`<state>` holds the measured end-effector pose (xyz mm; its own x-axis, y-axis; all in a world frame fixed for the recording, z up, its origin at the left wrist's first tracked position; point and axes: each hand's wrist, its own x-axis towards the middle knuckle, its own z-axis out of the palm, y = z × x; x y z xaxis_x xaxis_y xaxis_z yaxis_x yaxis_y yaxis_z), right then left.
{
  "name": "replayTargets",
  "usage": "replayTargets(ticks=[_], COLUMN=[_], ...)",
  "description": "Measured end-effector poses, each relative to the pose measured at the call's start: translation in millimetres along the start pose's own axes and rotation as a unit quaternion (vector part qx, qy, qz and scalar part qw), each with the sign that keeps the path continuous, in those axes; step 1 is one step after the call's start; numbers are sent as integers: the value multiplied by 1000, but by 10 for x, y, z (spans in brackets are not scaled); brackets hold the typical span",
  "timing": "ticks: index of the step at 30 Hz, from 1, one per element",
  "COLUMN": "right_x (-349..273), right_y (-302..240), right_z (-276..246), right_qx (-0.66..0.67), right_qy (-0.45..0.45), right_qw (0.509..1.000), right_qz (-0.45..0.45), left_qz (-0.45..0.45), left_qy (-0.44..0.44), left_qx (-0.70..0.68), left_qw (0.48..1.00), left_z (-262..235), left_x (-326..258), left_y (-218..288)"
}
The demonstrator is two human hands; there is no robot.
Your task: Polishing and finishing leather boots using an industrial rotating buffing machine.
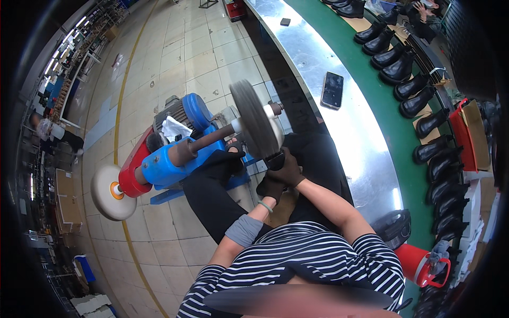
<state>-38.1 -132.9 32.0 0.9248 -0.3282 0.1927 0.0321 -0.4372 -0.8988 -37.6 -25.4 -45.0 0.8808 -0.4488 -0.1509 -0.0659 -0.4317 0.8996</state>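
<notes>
Here, hands [281, 177] at grey buffing wheel [254, 119].

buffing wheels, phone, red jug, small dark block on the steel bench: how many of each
buffing wheels: 2, grey and cream
phone: 1
red jug: 1
dark block: 1
total: 5

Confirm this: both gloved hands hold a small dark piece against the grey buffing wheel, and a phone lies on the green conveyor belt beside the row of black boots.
One detail is off. The phone lies on the shiny metal counter, not on the green conveyor belt. The head view shows it. The rest stands: the left hand and right hand hold the small dark piece at the grey buffing wheel, and the black boots line the belt.
</notes>
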Motion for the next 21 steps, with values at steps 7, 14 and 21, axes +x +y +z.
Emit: replayTargets(ticks=[7,14,21], right_x=[-38,221,729], right_y=[-138,-532,257], right_z=[-66,-631,-2094], right_qx=[32,142,359], right_qy=[54,251,388], right_qw=[997,955,819], right_qz=[-46,-74,223], left_qz=[51,202,88], left_qy=[15,-16,-122], left_qx=[-78,-104,-83], left_qw=[996,974,985], left_z=[-159,-435,-329], left_x=[-27,5,46], left_y=[393,896,551])
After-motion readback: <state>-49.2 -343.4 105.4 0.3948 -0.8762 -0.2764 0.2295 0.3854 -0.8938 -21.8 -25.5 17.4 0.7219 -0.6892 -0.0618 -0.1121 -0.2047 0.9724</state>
